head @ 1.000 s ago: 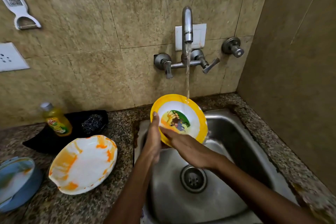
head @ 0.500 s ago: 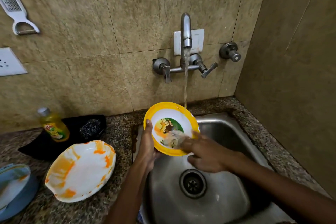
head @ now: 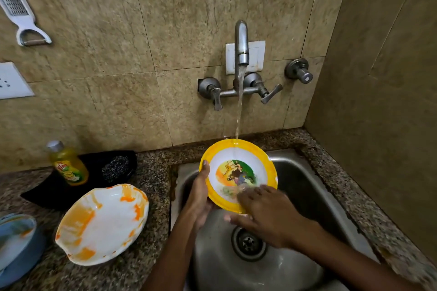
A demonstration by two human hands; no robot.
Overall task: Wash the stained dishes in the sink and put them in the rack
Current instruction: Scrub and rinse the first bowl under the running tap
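1. Yellow runs all round the rim of the plate point(head: 238, 173), which has a cartoon picture in its white middle. It is tilted up over the back of the sink point(head: 307, 186), under the water falling from the tap point(head: 241, 42).
2. The left hand point(head: 198, 198) grips the plate's left edge, thumb on the front of the rim.
3. The right hand point(head: 267, 212) lies across the plate's lower edge with its fingers stretched out, touching the plate. The fingertips are blurred, so I cannot tell if they hold anything.
4. The drain point(head: 248, 243) sits in the sink's floor, just below the right hand. The sink's right half has open room — only bare metal shows there.
5. A white plate point(head: 101, 224) with orange stains lies on the speckled counter point(head: 153, 172), just beside the sink's left edge. The counter on the sink's right side is a thin strip against the side wall.
6. A blue dish point(head: 16, 248) with a little orange on it is cut off by the left edge of the view.
7. A yellow soap bottle point(head: 68, 163) lies on a black tray point(head: 47, 194) near the back wall, with a dark scrubber point(head: 115, 168) next to it. The bottle's label is red, green and yellow — its words are too small to read.
8. A white grater point(head: 19, 9) hangs on the wall, top left.
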